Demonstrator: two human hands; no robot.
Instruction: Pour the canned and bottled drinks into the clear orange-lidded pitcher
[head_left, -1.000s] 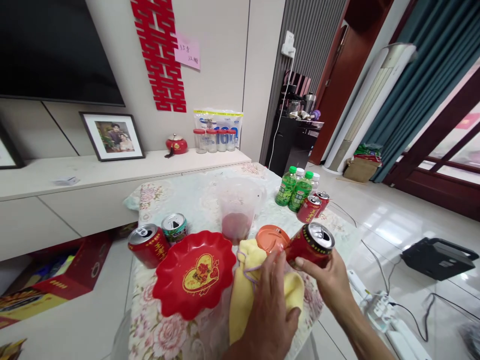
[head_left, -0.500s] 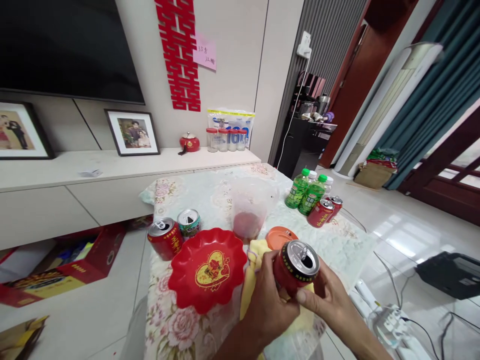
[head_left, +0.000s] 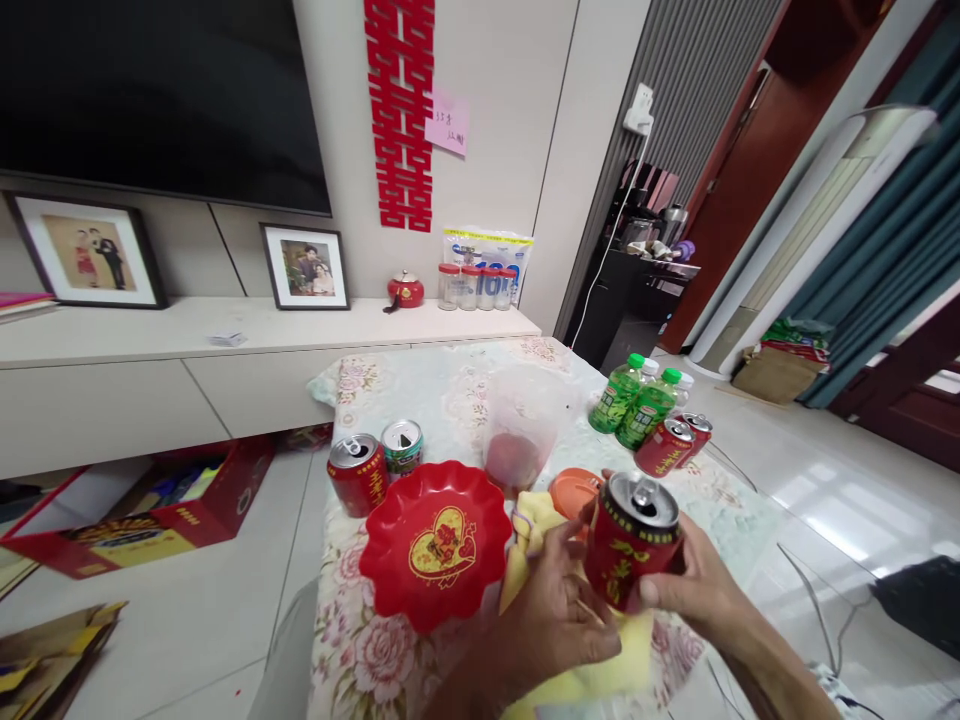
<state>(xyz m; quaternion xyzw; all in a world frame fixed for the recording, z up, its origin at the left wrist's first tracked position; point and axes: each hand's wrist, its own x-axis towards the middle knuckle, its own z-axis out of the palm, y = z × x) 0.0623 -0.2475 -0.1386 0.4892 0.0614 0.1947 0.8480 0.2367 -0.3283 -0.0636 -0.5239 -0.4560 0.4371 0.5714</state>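
Note:
A red drink can (head_left: 632, 560) with a silver top and yellow lettering is held upright above the table's near right side. My right hand (head_left: 694, 585) closes round its right side, thumb across the front. Beside the can's lower left, my left hand (head_left: 559, 600) has loosened, its fingers apart; at least one fingertip lies near or against the can's side. Beneath both hands is a yellow cloth (head_left: 626, 655), partly hidden. An orange lid (head_left: 576, 490) lies just behind the can, and a red scalloped plate (head_left: 382, 560) sits to the left.
Another red can (head_left: 358, 475) and a green can (head_left: 403, 447) stand behind the plate. A translucent plastic pitcher (head_left: 521, 420) is mid-table. Green-capped bottles (head_left: 646, 410) and two red cans (head_left: 665, 447) stand at the right. Cables and a black case (head_left: 919, 600) lie on the floor.
The can has turned so its yellow lettering faces me, and it is raised slightly. My left hand has loosened from it and dropped lower. The view has swung a little left.

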